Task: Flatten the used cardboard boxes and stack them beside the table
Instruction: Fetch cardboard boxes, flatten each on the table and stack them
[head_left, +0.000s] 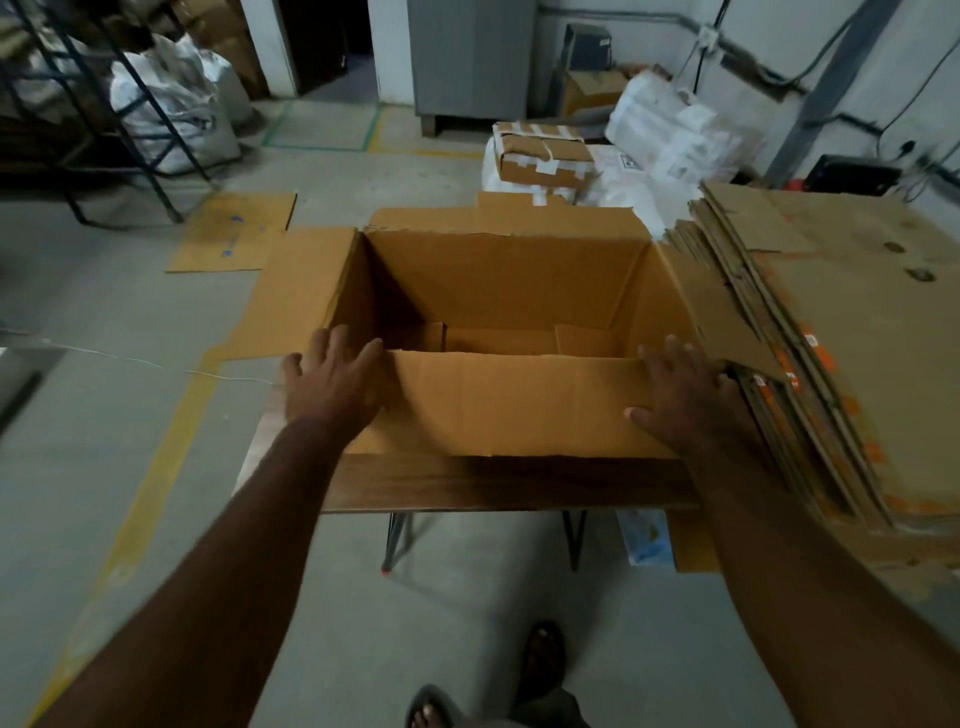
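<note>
Both hands flat on near flap, left hand (332, 379), right hand (680, 400), tan cardboard box (498, 291) open, upright

wooden table (498, 480) carries an open cardboard box (498, 291).

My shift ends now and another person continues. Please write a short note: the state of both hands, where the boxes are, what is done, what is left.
Left hand: open, fingers on the near-left corner of the open box.
Right hand: open, flat on the near flap.
The box stands on the table, all flaps open, not yet flattened.
Done: stack of flattened boxes lies to the right.
Left: flatten this box, add it to the stack.
</note>
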